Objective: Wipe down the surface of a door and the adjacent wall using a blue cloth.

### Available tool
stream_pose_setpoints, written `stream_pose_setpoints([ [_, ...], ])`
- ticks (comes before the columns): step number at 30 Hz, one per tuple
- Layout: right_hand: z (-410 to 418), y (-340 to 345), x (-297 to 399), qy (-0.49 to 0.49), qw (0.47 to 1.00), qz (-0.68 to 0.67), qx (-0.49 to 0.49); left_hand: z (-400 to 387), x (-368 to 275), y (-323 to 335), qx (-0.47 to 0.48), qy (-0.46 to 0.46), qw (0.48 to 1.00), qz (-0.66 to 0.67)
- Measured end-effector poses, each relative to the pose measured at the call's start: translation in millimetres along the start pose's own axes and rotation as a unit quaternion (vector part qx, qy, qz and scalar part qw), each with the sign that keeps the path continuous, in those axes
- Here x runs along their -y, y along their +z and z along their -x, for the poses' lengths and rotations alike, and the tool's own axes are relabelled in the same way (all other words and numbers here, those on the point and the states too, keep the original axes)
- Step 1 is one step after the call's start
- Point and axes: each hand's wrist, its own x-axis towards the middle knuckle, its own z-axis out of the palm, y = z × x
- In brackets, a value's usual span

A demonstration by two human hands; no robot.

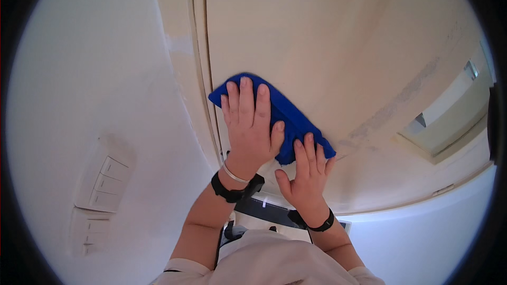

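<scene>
A folded blue cloth (291,113) lies pressed against the cream-coloured door panel (309,39). My left hand (249,126) is laid flat on the cloth's left part, fingers spread and pointing up, near the door's left edge. Lower and to the right, my right hand (311,174) has its fingertips on the cloth's lower right end, with the thumb apart from the fingers. Neither hand's fingers are closed around the cloth. Black bands are on both wrists, and a light bangle is on the left one. Grey scuff marks (396,101) run diagonally across the panel at the right.
The cream door frame (180,43) and a white wall (99,55) stand on the left. Two white switch panels (107,184) are on that wall at the lower left. A recessed rectangular glass pane (451,114) is set in the door at the right. Below, a dark strip (269,211) crosses the floor.
</scene>
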Motion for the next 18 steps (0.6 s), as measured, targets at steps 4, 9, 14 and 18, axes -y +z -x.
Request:
stream_pose_setpoints([
  [4,3.8,11.3,2.2,0.009,0.998,-0.044,-0.032,42.3,8.7,11.8,0.039,-0.021,0.999,-0.016],
  [9,29.2,29.8,-2.0,-0.019,1.000,-0.002,0.021,123.0,-0.1,23.8,0.090,-0.075,0.993,-0.001],
  [14,30.7,19.2,-0.4,0.003,0.999,-0.015,0.050,60.3,-0.2,1.6,0.061,-0.048,0.997,-0.027],
  [18,24.5,8.5,8.7,0.032,0.995,-0.076,0.048,50.7,12.1,-12.9,0.037,-0.025,0.999,-0.011],
])
